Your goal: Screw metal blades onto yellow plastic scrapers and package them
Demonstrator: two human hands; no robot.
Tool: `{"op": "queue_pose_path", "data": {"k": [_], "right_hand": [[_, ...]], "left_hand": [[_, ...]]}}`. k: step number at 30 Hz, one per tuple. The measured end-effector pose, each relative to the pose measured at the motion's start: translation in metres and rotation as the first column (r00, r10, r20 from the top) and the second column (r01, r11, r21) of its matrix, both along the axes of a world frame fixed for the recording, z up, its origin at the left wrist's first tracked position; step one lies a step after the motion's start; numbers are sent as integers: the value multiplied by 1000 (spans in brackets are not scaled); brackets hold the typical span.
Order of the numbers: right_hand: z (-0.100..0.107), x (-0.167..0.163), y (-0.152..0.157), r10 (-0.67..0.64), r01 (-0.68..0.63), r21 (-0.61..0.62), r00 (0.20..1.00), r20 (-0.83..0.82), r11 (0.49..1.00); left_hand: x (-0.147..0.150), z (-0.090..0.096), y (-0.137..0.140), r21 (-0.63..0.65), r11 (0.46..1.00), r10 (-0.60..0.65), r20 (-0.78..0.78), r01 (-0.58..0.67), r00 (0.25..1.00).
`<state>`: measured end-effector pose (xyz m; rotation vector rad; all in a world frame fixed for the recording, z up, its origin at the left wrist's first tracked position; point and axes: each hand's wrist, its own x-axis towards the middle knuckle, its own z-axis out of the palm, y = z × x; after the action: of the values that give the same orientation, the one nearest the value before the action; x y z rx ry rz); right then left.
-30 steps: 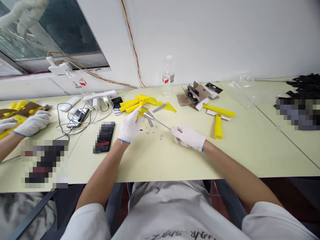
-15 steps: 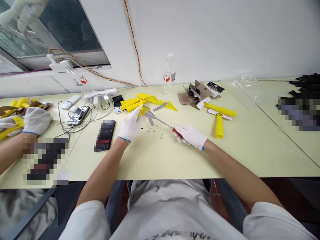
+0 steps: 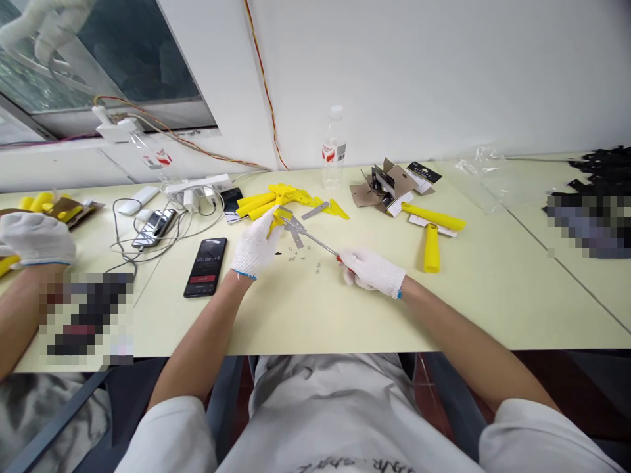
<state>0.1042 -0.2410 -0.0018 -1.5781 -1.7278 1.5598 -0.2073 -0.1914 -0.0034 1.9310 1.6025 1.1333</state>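
Observation:
My left hand (image 3: 256,247), in a white knit glove, is closed around a yellow plastic scraper (image 3: 279,219); the glove hides most of it. A red-handled screwdriver (image 3: 318,242) is gripped in my gloved right hand (image 3: 372,270), its long shaft pointing left with the tip at the scraper's head. Flat metal blades with holes (image 3: 297,236) lie just beyond the scraper, and another blade (image 3: 315,210) rests behind. Small screws (image 3: 317,268) are scattered on the table between my hands. A pile of yellow scrapers (image 3: 280,195) lies behind my left hand.
Two yellow handles (image 3: 432,248) and opened card packaging (image 3: 387,187) lie to the right. A water bottle (image 3: 334,151) stands by the wall. Left of me are a phone (image 3: 206,266), tangled cables (image 3: 185,230) and a co-worker's gloved hand (image 3: 39,238). Black items (image 3: 599,177) are heaped far right.
My right hand and the screwdriver have shifted very slightly left; less of the red handle shows. The co-worker's gloved hand has moved left. The scraper stays in my left hand.

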Motion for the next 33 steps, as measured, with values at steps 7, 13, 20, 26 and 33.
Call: {"op": "queue_pose_path", "data": {"k": [7, 13, 20, 26, 33], "right_hand": [[8, -2, -2, -81, 80, -22, 996, -47, 997], [8, -2, -2, -23, 18, -68, 997, -78, 998], [5, -3, -2, -57, 54, -40, 996, -64, 998], [6, -2, -3, -56, 51, -54, 994, -95, 997], [13, -2, -6, 42, -58, -121, 991, -129, 991]], "left_hand": [[-4, -5, 2, 3, 1000, 4, -164, -4, 986], [0, 1, -1, -23, 1000, -1, -141, -2, 990], [7, 12, -4, -44, 998, 31, -73, -34, 997], [5, 12, -2, -18, 999, 32, -172, -36, 984], [5, 12, -3, -39, 997, 59, -177, -67, 982]]}}
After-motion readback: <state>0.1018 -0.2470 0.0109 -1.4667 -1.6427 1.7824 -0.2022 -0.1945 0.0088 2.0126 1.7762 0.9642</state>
